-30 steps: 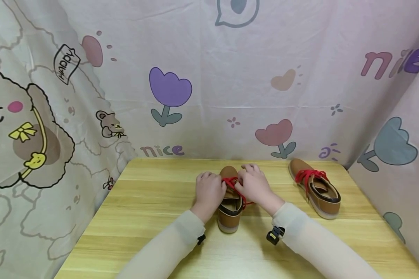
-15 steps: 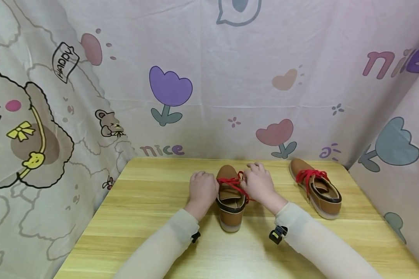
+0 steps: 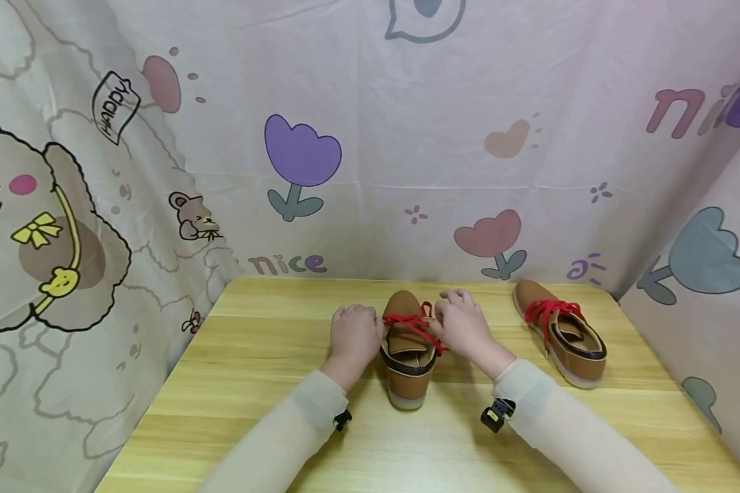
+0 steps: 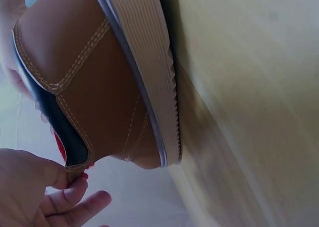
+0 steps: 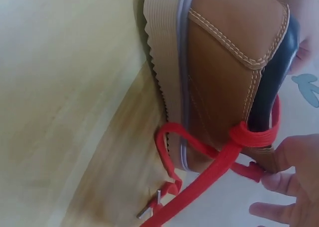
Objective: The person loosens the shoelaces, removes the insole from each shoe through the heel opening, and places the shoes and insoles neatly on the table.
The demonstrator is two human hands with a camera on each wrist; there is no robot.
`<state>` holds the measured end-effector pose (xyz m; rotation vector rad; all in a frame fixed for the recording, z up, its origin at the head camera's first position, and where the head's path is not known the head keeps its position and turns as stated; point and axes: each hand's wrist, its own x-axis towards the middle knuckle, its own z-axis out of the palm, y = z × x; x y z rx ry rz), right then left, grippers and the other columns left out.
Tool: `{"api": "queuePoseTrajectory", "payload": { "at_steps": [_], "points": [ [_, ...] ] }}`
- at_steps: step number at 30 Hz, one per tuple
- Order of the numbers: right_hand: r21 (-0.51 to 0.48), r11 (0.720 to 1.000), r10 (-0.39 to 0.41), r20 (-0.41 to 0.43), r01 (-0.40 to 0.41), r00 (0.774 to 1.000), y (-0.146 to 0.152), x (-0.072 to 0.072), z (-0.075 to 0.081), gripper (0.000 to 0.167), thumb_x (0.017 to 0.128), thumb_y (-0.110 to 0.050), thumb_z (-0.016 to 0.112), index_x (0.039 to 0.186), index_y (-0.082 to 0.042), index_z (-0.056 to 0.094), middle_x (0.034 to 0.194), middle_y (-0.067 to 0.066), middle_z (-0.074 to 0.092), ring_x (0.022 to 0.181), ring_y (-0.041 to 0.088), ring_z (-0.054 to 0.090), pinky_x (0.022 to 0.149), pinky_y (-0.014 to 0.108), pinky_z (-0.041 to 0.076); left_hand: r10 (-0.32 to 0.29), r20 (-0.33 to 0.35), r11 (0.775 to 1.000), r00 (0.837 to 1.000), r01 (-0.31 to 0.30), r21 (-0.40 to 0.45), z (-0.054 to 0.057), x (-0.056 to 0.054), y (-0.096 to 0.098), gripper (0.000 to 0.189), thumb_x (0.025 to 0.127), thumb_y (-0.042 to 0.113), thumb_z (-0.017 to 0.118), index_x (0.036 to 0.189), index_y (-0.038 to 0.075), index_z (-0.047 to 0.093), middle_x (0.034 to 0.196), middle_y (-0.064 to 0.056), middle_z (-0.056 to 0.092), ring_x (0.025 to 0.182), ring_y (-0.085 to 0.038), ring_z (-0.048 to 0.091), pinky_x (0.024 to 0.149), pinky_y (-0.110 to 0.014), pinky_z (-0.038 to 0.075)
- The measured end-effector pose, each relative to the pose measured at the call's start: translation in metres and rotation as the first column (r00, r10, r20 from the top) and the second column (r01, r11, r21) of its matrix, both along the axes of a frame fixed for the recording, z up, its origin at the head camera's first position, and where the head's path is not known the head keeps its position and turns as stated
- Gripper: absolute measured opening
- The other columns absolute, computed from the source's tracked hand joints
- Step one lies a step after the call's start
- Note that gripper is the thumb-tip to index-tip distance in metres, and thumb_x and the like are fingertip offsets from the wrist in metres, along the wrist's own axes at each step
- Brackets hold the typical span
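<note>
A brown leather shoe (image 3: 407, 383) with red laces (image 3: 410, 320) stands upright on the table, toe pointing away. My left hand (image 3: 354, 335) pinches the lace flap on the shoe's left side; thumb and index finger meet on its corner in the left wrist view, the other fingers (image 4: 94, 205) extending past it. On the opposite side my right hand (image 3: 465, 325) pinches the right flap's corner between thumb and index finger, beside a red lace. A long lace (image 5: 214, 174) hangs down the shoe's right side, its metal-tipped ends (image 5: 149, 204) near the table.
A matching brown shoe (image 3: 576, 359) with red laces sits at the table's right, toe angled back and left. The wooden table (image 3: 253, 383) ends at printed curtains (image 3: 382, 226) behind and on both sides. A small wrist camera (image 3: 498, 414) is strapped to the right sleeve.
My hands have drawn apart, the left one moving left and the right one moving right. The red laces and the shoe's opening now show more plainly between them.
</note>
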<state>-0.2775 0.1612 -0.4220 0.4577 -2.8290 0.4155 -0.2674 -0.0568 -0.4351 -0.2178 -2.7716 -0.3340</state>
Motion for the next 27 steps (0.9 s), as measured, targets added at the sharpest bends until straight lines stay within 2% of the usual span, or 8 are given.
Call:
{"api": "queuePoseTrajectory", "payload": {
  "at_steps": [8,15,18,21,27],
  "points": [
    [-0.063,0.997,0.051,-0.041,-0.053,0.998,-0.003,0.0,-0.003,0.024,0.088,-0.02,0.063,0.068,-0.02,0.05,0.134,0.02,0.057,0.128,0.042,0.042,0.097,0.061,0.041,-0.055,-0.076,0.998,0.996,0.057,0.021,-0.003,0.004,0.004,0.033,0.098,0.035,0.063,0.07,0.017,0.064,0.084,0.0,0.074,0.104,-0.025,0.067,0.105,-0.048,0.043],
    [-0.089,0.992,0.083,-0.08,-0.09,0.993,-0.007,0.006,-0.002,0.024,0.089,-0.02,0.068,0.069,-0.019,0.055,0.132,0.021,0.059,0.126,0.044,0.045,0.096,0.062,0.043,-0.08,-0.034,0.997,0.996,0.08,0.013,-0.003,0.011,0.004,0.039,0.097,0.037,0.064,0.063,0.02,0.055,0.072,0.004,0.067,0.097,-0.025,0.066,0.101,-0.046,0.044],
    [-0.099,0.99,0.092,-0.092,-0.101,0.992,-0.008,0.01,-0.002,0.025,0.09,-0.023,0.07,0.07,-0.02,0.056,0.132,0.021,0.059,0.125,0.044,0.046,0.097,0.063,0.043,-0.095,-0.003,0.995,0.995,0.095,-0.002,-0.002,0.015,0.002,0.042,0.098,0.04,0.062,0.062,0.02,0.053,0.068,0.004,0.063,0.094,-0.025,0.066,0.096,-0.044,0.047],
    [-0.114,0.987,0.1,-0.099,-0.111,0.99,-0.008,0.013,-0.002,0.026,0.091,-0.025,0.072,0.071,-0.02,0.056,0.131,0.022,0.059,0.125,0.045,0.046,0.097,0.063,0.042,-0.106,0.014,0.994,0.994,0.106,-0.002,-0.001,0.016,-0.001,0.043,0.099,0.041,0.06,0.062,0.019,0.053,0.066,0.004,0.061,0.089,-0.025,0.066,0.088,-0.043,0.05],
    [-0.123,0.986,0.1,-0.111,-0.114,0.989,-0.004,0.019,0.004,0.024,0.091,-0.026,0.072,0.074,-0.019,0.056,0.132,0.022,0.058,0.125,0.046,0.046,0.096,0.063,0.043,-0.121,-0.033,0.991,0.992,0.122,0.048,0.004,0.008,-0.01,0.031,0.099,0.031,0.06,0.073,0.015,0.067,0.074,-0.002,0.068,0.082,-0.028,0.066,0.082,-0.045,0.052]
  ]
}}
